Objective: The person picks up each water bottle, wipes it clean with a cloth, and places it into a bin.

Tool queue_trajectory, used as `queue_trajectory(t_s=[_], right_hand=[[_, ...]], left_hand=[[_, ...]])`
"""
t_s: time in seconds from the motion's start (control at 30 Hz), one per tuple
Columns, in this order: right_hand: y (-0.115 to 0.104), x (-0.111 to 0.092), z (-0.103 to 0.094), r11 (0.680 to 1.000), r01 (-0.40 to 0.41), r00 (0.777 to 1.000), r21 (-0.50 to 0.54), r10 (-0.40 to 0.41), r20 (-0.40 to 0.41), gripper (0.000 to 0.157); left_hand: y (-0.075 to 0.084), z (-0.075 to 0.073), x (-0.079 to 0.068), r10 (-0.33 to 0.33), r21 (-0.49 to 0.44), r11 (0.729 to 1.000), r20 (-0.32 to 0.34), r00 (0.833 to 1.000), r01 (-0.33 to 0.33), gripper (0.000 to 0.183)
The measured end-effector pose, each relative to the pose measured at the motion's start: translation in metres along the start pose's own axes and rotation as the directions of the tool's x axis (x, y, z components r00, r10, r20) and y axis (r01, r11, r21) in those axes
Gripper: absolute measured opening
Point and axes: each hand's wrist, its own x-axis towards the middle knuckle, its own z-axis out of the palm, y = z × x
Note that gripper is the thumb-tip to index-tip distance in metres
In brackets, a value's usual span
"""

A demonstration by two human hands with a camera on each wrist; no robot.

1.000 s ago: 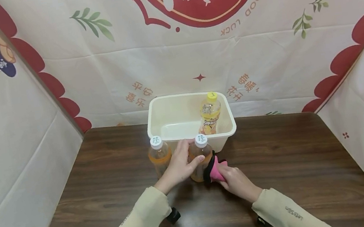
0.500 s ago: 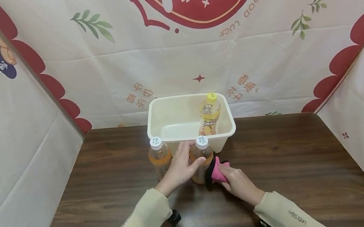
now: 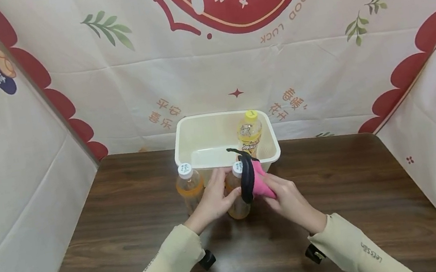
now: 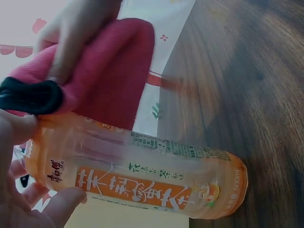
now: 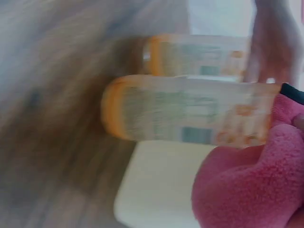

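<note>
The table (image 3: 376, 178) spreads under both grips, the tub (image 3: 207, 133) stands just beyond the left hand (image 3: 212, 201), which grips 1 bottle (image 3: 239, 209) upright, a 2nd bottle (image 3: 190, 191) stands left of that hold, a 3rd bottle (image 3: 249, 132) sits beyond it in the tub, and the right hand (image 3: 293, 200) pinches the cloth (image 3: 261, 180) at the gripped bottle's upper right side.

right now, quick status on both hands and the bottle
Left hand grips upright bottle. Right hand holds pink cloth near bottle's top. Second bottle at left, cream tub behind; neither seems in the way.
</note>
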Motion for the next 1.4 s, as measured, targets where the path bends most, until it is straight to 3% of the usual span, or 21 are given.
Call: queue_trajectory(t_s=[0.13, 0.3, 0.47, 0.63, 0.97, 1.4], right_hand=[[-0.003, 0.006, -0.002, 1.0, -0.021, 1.0, 0.017, 0.02, 0.013, 0.027], [-0.001, 0.001, 0.006, 0.998, -0.054, 0.998, 0.033, 0.056, -0.041, 0.023], [0.005, -0.016, 0.021, 0.988, -0.137, 0.986, 0.078, 0.143, -0.087, 0.021], [0.014, -0.033, 0.037, 0.973, -0.197, 0.98, 0.121, 0.2, -0.019, 0.018], [0.029, -0.059, 0.059, 0.956, -0.284, 0.946, 0.079, 0.266, 0.185, 0.017], [0.032, -0.065, 0.063, 0.95, -0.306, 0.93, 0.054, 0.286, 0.232, 0.014]], left_hand=[[-0.001, 0.0, 0.001, 0.012, 0.009, 1.0, -0.003, 1.0, -0.012, 0.045], [0.0, 0.001, 0.001, 0.035, 0.021, 0.999, -0.023, 0.999, -0.035, 0.045], [0.002, 0.001, 0.001, -0.01, -0.006, 1.0, 0.007, 1.0, 0.01, 0.047], [0.004, 0.0, 0.0, -0.063, -0.029, 0.998, 0.027, 0.998, 0.064, 0.048], [0.001, 0.0, 0.0, -0.024, -0.004, 1.0, 0.012, 1.0, 0.024, 0.048], [0.002, 0.0, -0.001, -0.042, -0.02, 0.999, 0.026, 0.999, 0.043, 0.049]])
